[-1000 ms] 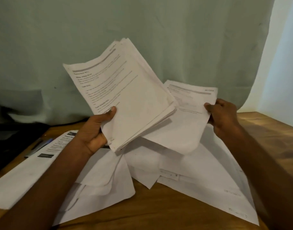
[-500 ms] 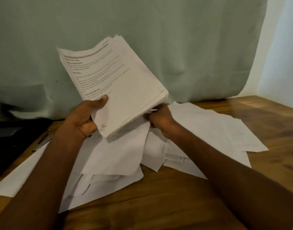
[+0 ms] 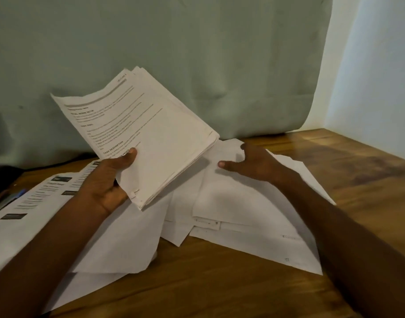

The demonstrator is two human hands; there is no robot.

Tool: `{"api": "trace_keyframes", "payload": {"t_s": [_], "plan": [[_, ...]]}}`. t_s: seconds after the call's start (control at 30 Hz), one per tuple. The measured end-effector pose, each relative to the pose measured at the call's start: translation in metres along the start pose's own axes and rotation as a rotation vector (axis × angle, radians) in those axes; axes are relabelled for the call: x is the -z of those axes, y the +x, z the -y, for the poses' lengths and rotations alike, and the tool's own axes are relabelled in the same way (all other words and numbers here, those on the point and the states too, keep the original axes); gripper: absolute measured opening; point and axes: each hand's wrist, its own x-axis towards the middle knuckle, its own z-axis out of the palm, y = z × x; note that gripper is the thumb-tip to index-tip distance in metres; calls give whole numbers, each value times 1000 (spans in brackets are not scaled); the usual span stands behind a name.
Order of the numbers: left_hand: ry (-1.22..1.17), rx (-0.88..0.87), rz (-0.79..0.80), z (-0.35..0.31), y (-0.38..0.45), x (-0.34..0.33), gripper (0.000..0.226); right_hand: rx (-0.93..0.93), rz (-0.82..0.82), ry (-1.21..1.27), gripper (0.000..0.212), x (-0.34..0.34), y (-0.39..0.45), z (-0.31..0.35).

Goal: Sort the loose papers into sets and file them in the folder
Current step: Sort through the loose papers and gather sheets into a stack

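Observation:
My left hand grips a thick stack of printed papers by its lower left corner, thumb on the top sheet, and holds it tilted above the table. The top sheet shows headings and lines of text. To the right of the stack, my right hand hovers with fingers spread over a heap of loose white sheets lying face down on the wooden table. It holds nothing. No folder is in view.
A long printed sheet with dark label blocks lies at the left, with a blue pen beside it. A green curtain hangs behind the table. Bare wood shows at the right and along the front edge.
My right hand tucked the single sheet it held under the stack, then let go and drew back to the right over the loose sheets. The stack in my left hand stayed raised.

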Motion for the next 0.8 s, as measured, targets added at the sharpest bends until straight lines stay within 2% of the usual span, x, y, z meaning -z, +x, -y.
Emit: {"api": "trace_keyframes", "payload": {"t_s": [0.07,0.1,0.17,0.23,0.3,0.37,0.43,0.53,0.6,0.67,0.8], "plan": [[11,-17,-29,3,1,1,49,5,167,-102,129,-11,-5,14],[9,-21,-39,4,0,2,48,6,266,-188,134,-20,-5,21],[-2,-16,-51,7,0,4,46,1,394,-321,130,-32,-5,26],[-2,-5,-68,9,0,6,46,-14,368,-286,115,-36,-5,24],[-1,0,-76,9,0,8,47,-10,275,-184,97,-35,-3,18],[3,-1,-70,8,1,8,50,-15,195,-140,87,-31,0,13],[0,-10,-70,6,0,7,48,-11,162,-123,88,-29,0,13],[-9,-28,-82,4,0,8,44,-37,254,-69,113,-34,-5,19],[10,-26,-92,3,-1,10,42,-26,311,-216,124,-44,-7,22],[43,-22,-123,3,-1,11,41,-20,274,-268,116,-51,-3,21],[61,-18,-154,3,-1,13,36,-21,98,-125,83,-47,4,15]]}}
